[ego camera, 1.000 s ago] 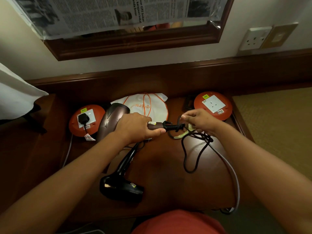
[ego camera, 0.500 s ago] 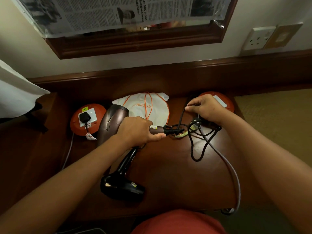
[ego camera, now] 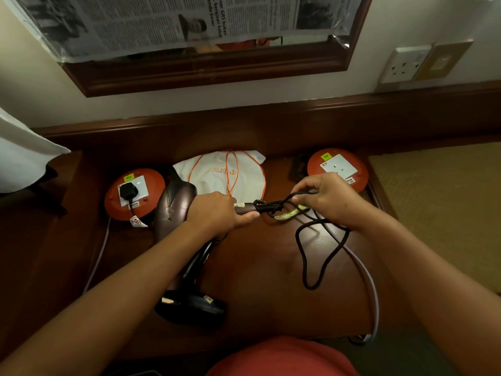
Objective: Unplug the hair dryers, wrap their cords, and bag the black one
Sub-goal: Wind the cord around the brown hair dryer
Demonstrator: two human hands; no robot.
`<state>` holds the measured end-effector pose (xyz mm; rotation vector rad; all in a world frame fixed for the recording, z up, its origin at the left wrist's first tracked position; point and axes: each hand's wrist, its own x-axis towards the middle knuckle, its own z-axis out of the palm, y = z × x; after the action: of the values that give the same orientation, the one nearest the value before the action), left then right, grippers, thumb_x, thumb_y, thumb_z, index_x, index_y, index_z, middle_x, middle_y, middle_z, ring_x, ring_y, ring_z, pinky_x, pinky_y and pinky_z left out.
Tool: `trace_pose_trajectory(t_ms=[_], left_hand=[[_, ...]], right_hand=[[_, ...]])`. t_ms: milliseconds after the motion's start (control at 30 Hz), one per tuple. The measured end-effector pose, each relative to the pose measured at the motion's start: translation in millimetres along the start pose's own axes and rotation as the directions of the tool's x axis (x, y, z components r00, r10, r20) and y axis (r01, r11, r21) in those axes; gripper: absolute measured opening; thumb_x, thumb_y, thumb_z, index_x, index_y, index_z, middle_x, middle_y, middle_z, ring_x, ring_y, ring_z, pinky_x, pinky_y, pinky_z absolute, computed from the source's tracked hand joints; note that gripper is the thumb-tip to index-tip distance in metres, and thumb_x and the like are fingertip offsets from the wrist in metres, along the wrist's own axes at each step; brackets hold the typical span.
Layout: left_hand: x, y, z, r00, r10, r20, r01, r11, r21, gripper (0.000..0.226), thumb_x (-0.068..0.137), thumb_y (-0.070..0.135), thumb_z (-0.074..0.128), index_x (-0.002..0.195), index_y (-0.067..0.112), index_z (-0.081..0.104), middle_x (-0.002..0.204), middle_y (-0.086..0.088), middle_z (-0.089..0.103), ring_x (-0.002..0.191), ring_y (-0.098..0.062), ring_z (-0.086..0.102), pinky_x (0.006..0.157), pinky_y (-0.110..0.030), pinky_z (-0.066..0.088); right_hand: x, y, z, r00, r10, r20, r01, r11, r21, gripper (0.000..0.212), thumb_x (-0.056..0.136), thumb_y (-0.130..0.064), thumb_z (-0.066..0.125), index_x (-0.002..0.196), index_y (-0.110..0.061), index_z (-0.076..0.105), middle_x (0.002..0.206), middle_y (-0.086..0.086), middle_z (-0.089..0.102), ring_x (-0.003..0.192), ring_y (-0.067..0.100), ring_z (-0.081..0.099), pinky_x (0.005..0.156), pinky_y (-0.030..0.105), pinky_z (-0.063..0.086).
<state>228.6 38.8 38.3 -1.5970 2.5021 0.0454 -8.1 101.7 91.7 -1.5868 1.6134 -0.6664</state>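
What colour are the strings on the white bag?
Orange. The strings lie looped over the white bag, clearest in the head view.

Newspaper (ego camera: 189, 20) taped over the mirror: column text includes "GRS bukan", "kerajaan kekal" and "besar"; the rest is too small to read.
White drawstring bag (ego camera: 219, 172): orange lettering, seen upside down, apparently "trac…", partly covered.
Left orange socket disc (ego camera: 134, 194): yellow sticker, "M4".
Right orange socket disc (ego camera: 337, 169): yellow sticker, "M4"; small white label illegible.

Dim, warm light; edges warped.
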Motion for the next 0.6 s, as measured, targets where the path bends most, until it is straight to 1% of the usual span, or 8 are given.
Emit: trace_pose_trajectory(t_ms=[67, 100, 167, 233, 367, 433, 500, 600], left_hand=[[1, 1, 0, 1.0, -0.02, 0.006, 0.02, 1.0, 0.002, 0.07, 0.075, 0.087, 0.031, 0.068, 0.02, 0.053, 0.061, 0.007, 0.045, 0.062, -0.014, 0.05, 0.048, -0.025, 0.031], [2, 2, 0, 1.0, -0.029, 0.008, 0.029, 1.0, 0.0, 0.069, 0.075, 0.087, 0.032, 0.065, 0.021, 0.051, 0.061, 0.007, 0.045, 0.061, -0.014, 0.049, 0.048, -0.025, 0.03], [2, 5, 0, 0.999, -0.044, 0.013, 0.044, 0.999, -0.009, 0.067, 0.076, 0.086, 0.033, 0.06, 0.022, 0.045, 0.06, 0.006, 0.044, 0.06, -0.014, 0.048, 0.048, -0.025, 0.03], [2, 8, 1, 0.999, -0.046, 0.023, 0.046, 0.999, -0.015, 0.067, 0.076, 0.086, 0.034, 0.059, 0.021, 0.042, 0.06, 0.005, 0.045, 0.058, -0.014, 0.047, 0.048, -0.025, 0.031], [2, 12, 5, 1.0, -0.012, 0.018, 0.012, 1.0, -0.014, 0.067, 0.076, 0.085, 0.034, 0.062, 0.021, 0.047, 0.063, 0.004, 0.05, 0.061, -0.014, 0.05, 0.047, -0.025, 0.03], [3, 13, 5, 1.0, -0.002, 0.013, 0.002, 1.0, -0.001, 0.067, 0.076, 0.085, 0.034, 0.064, 0.021, 0.049, 0.062, 0.005, 0.049, 0.061, -0.014, 0.05, 0.046, -0.025, 0.029], [4, 13, 3, 1.0, 0.002, 0.012, -0.002, 1.0, 0.002, 0.066, 0.077, 0.084, 0.035, 0.061, 0.021, 0.045, 0.06, 0.005, 0.046, 0.06, -0.014, 0.049, 0.046, -0.025, 0.028], [6, 15, 3, 1.0, -0.008, 0.005, 0.008, 1.0, -0.026, 0.066, 0.077, 0.084, 0.036, 0.058, 0.022, 0.042, 0.062, 0.005, 0.049, 0.064, -0.017, 0.053, 0.048, -0.026, 0.03]], right_hand=[[-8, 4, 7, 1.0, 0.019, -0.004, -0.019, 0.999, 0.044, 0.006, 0.087, -0.011, 0.067, 0.09, -0.014, 0.071, 0.064, -0.006, 0.061, 0.049, -0.004, 0.052, 0.05, 0.012, 0.039], [-12, 5, 11, 1.0, 0.023, -0.017, -0.022, 0.998, 0.061, 0.007, 0.087, -0.011, 0.066, 0.092, -0.014, 0.071, 0.065, -0.007, 0.061, 0.051, -0.005, 0.053, 0.051, 0.01, 0.039], [-19, 8, 20, 0.998, 0.028, -0.057, -0.022, 0.994, 0.103, 0.011, 0.088, -0.012, 0.065, 0.097, -0.014, 0.072, 0.075, -0.005, 0.067, 0.068, 0.0, 0.062, 0.063, 0.015, 0.047], [-23, 10, 28, 0.993, 0.042, -0.112, -0.024, 0.988, 0.155, 0.016, 0.09, -0.013, 0.063, 0.103, -0.015, 0.072, 0.086, -0.005, 0.07, 0.083, 0.007, 0.065, 0.075, 0.022, 0.05], [-29, 14, 39, 0.977, 0.083, -0.198, -0.04, 0.977, 0.21, 0.02, 0.092, -0.013, 0.06, 0.108, -0.012, 0.071, 0.094, -0.005, 0.069, 0.094, 0.011, 0.064, 0.086, 0.028, 0.051], [-32, 13, 42, 0.98, 0.074, -0.185, -0.028, 0.971, 0.239, 0.021, 0.092, -0.012, 0.06, 0.11, -0.012, 0.07, 0.09, -0.01, 0.068, 0.09, 0.004, 0.064, 0.083, 0.023, 0.05], [-35, 11, 46, 0.987, 0.045, -0.156, -0.004, 0.968, 0.251, 0.024, 0.092, -0.01, 0.059, 0.113, -0.011, 0.069, 0.084, -0.016, 0.065, 0.078, -0.01, 0.061, 0.073, 0.009, 0.046], [-40, 14, 53, 0.99, 0.05, -0.132, -0.011, 0.96, 0.278, 0.027, 0.092, -0.009, 0.058, 0.118, -0.01, 0.066, 0.084, -0.013, 0.065, 0.063, -0.021, 0.054, 0.062, 0.002, 0.041]])
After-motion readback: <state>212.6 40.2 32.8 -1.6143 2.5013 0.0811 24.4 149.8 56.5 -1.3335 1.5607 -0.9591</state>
